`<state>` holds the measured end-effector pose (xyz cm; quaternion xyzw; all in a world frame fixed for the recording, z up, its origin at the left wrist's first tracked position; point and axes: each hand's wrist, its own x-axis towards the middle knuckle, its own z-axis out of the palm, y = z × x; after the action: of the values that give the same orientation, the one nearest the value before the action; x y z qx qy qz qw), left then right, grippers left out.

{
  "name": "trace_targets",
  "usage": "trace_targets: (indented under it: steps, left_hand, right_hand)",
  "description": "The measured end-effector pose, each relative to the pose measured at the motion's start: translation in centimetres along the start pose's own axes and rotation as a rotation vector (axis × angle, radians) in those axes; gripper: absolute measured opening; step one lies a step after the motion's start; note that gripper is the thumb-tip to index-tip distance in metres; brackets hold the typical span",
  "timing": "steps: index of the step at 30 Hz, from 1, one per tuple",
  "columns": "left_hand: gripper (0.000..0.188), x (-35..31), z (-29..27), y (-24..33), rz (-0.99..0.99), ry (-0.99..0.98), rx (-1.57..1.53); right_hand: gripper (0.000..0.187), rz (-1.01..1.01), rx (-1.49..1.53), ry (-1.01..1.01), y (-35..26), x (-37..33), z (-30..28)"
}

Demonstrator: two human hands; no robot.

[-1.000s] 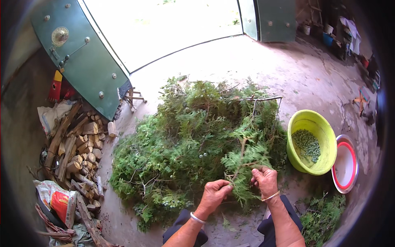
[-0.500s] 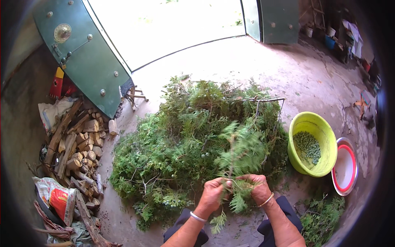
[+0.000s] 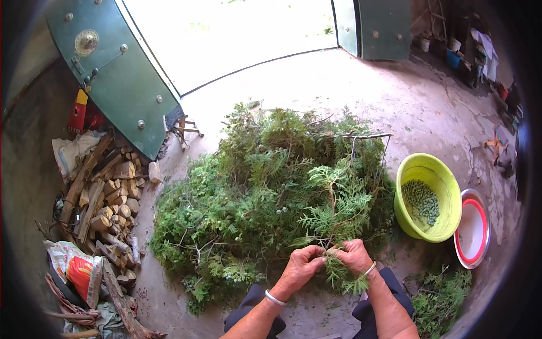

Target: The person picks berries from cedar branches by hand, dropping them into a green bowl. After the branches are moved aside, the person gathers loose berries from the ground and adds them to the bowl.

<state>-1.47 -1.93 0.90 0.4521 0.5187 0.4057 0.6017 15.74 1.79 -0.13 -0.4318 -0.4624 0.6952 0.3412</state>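
Before me lies a big heap of cut arborvitae branches (image 3: 226, 203) with flat green sprays and a few pale round cones. A single leafy branch (image 3: 334, 210) stands out above its near right side. My left hand (image 3: 302, 270) is closed around the lower stem of that branch, thumb and fingers pinched together. Close beside it, my right hand (image 3: 354, 257) also has its fingers closed on the stem and a side spray. Small sprigs hang below the two hands. Exactly what the fingertips pinch is partly hidden.
A yellow-green bucket (image 3: 403, 212) holding small green cones (image 3: 420, 200) stands to the right, beside a red-rimmed white basin (image 3: 473, 231). A smaller pile of branches (image 3: 440, 299) lies near right. Firewood (image 3: 116, 198) and sacks (image 3: 76, 268) line the left, below a green door (image 3: 121, 79).
The branch has swung slightly right and stopped blurring. Both hands have moved closer together at its stem; my left hand shifted right. The sprig hanging lowest between my arms has gone from there.
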Motion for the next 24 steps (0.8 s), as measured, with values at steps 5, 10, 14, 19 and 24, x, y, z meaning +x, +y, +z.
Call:
trace_targets:
  steps: [5, 10, 14, 19, 24]
  left_hand:
    - [0.013, -0.1, -0.5, -0.7, 0.042, -0.005, 0.173]
    - [0.015, -0.2, -1.0, 0.1, -0.050, 0.059, 0.051]
    - [0.010, -0.1, -1.1, 0.4, -0.098, 0.100, -0.348]
    - [0.006, 0.0, -1.3, -0.5, -0.069, 0.116, -0.355]
    - [0.011, -0.3, -0.5, -0.2, -0.085, 0.055, -0.085]
  right_hand:
    - [0.020, 0.087, -0.216, -0.024, 1.1, 0.6, -0.7]
    - [0.025, 0.285, -0.062, 0.004, 1.1, 0.7, -0.9]
    - [0.017, 0.238, 0.086, -0.106, 2.1, 0.2, 0.0]
    - [0.016, -0.039, -0.183, -0.145, 0.3, 0.0, 0.1]
    - [0.018, 0.157, 0.247, 0.185, 0.3, -0.2, 0.7]
